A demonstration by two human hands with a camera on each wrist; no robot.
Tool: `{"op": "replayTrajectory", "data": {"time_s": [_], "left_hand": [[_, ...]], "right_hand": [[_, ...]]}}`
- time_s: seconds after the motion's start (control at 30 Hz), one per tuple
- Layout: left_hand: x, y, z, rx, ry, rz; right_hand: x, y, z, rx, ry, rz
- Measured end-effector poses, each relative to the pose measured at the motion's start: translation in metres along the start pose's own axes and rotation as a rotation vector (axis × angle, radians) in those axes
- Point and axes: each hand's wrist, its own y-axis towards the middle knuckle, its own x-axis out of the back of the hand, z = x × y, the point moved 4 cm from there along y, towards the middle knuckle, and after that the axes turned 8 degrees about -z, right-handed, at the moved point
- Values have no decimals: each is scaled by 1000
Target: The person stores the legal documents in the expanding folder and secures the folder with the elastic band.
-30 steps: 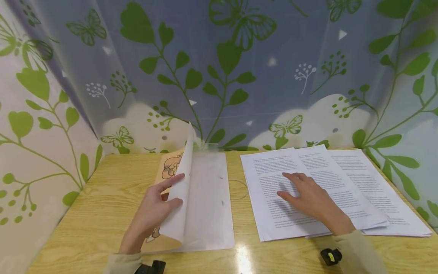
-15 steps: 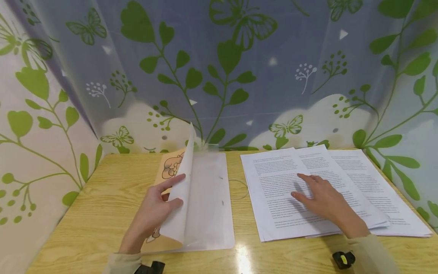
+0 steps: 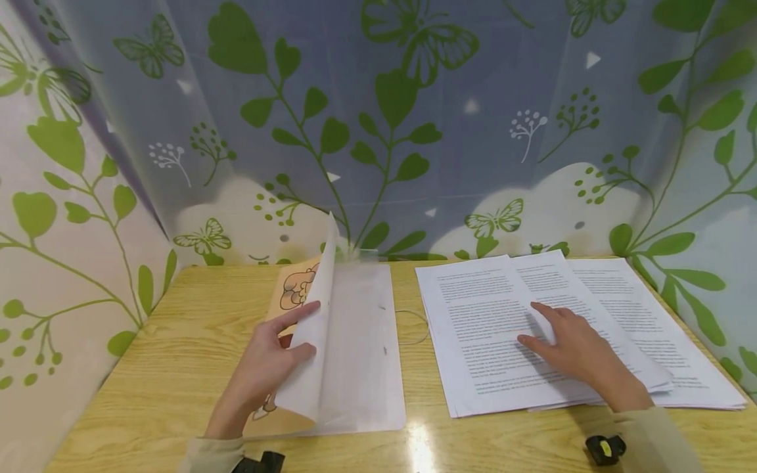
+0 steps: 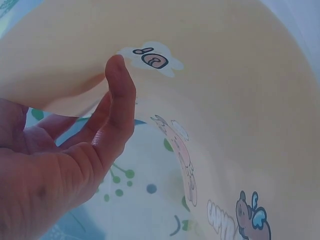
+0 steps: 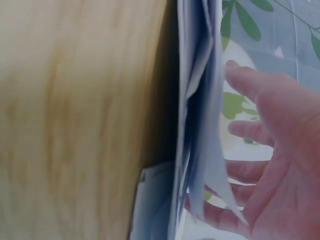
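At the left of the table, a clear-backed folder (image 3: 363, 355) lies with its flexible cover (image 3: 316, 328) curled up. One side of the cover is white, the other tan with cartoon prints (image 4: 155, 61). My left hand (image 3: 269, 355) holds this cover, thumb and forefinger showing over the white side and the other fingers largely hidden behind it. Over a stack of printed sheets (image 3: 473, 328) on the right is my right hand (image 3: 576, 351), fingers spread and slightly bent, gripping nothing. In the right wrist view, its fingers (image 5: 247, 130) are close beside the sheets' edges (image 5: 200, 125).
Two small metal prongs (image 3: 385, 351) stick out near the folder's right edge. A thin pale loop (image 3: 416, 327) lies between folder and papers. More printed sheets (image 3: 656, 328) fan out to the right on the wooden table (image 3: 177, 341). A patterned curtain (image 3: 355, 131) encloses the back and sides.
My right hand has moved rightward and slightly toward me across the printed sheets. The left hand and the raised cover have stayed in place.
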Motion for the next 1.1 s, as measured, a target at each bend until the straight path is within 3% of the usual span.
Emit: {"op": "replayTrajectory", "data": {"time_s": [0.57,1.1], "left_hand": [[4,-1,2,-5,-6,2],[2,-1,2,-11,2,5]], "right_hand": [[-3,4,-6,-3,-13,34],[0,19,-19,-84,4,166]]}}
